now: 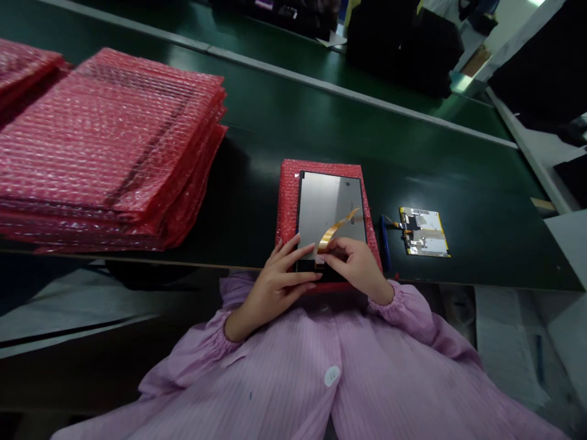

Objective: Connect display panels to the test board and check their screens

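A flat display panel (pixel 328 198) with a silvery back and black border lies on a red bubble-wrap sheet (pixel 287 183) at the bench's near edge. From its lower part an orange flex cable (pixel 338 227) curves up to the right. My right hand (pixel 360 266) pinches the cable near its lower end, thumb and forefinger together. Spread over the panel's lower left corner, my left hand (pixel 282 275) rests with its fingers stretched out, one fingertip close to the cable's base. The fingers partly cover the panel's bottom edge.
Stacked red bubble-wrap bags (pixel 110 140) stand at the left. Right of the panel lie a slim blue tool (pixel 384 243) and a small circuit assembly (pixel 425 232) with a ribbon. A grey strip (pixel 293 72) runs across the green bench (pixel 275 116), and dark objects (pixel 403 49) stand beyond it.
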Available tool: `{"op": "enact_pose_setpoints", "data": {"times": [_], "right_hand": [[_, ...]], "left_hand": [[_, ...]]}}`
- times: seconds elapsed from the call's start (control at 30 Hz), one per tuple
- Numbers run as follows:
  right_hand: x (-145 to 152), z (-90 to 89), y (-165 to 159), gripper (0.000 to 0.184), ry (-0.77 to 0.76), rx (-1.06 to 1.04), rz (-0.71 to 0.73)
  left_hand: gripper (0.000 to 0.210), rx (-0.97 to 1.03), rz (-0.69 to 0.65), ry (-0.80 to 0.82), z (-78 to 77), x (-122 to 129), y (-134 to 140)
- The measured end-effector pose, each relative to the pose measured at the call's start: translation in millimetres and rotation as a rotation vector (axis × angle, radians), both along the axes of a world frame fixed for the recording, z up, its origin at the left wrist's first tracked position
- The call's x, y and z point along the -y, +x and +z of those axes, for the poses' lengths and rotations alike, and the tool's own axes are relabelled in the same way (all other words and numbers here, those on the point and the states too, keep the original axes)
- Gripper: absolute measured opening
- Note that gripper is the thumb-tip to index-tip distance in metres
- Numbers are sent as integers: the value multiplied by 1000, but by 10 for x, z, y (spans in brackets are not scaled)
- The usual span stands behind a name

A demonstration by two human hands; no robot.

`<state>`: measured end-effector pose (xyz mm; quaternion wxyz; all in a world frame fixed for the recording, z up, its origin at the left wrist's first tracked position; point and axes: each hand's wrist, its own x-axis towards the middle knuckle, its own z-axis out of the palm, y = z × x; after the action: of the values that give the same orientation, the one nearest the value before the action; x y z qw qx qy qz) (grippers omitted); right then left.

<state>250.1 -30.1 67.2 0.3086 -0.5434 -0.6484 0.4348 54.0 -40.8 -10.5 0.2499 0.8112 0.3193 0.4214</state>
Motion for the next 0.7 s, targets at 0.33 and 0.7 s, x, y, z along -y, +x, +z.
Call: {"op": "enact_pose_setpoints", "data": {"times": [0.33,0.7], "right_hand": [[10,-28,-12,16,17,50,-6],[26,-3,12,19,34,118,16]], "left_hand": [[19,6,-1,3,9,-9,-11],[38,-225,149,380,43,106,-53]]}}
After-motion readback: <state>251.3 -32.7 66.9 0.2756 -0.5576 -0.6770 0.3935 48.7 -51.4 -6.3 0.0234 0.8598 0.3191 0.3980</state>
